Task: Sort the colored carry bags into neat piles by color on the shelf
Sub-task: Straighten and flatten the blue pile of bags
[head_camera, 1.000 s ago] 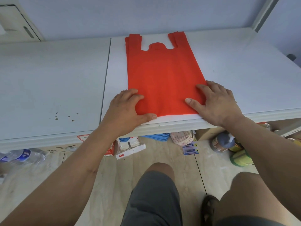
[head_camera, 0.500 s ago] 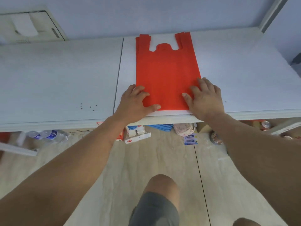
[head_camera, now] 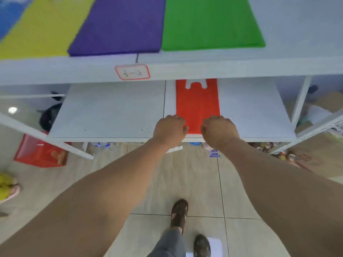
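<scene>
carry bag (head_camera: pixel 197 106) on lower shelf (head_camera: pixel 111 110) | three piles (head_camera: pixel 118 25) on shelf above

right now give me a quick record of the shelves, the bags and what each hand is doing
upper shelf: holds blue bags, yellow bags, purple bags, green bags, side by side in that order from the left
label: red-edged tag on the upper shelf's front edge
lower shelf: red bag lying flat, handles toward the back
left hand: at the red bag's near left corner, fingers curled, grip unclear
right hand: at its near right corner, fingers curled, grip unclear
</scene>
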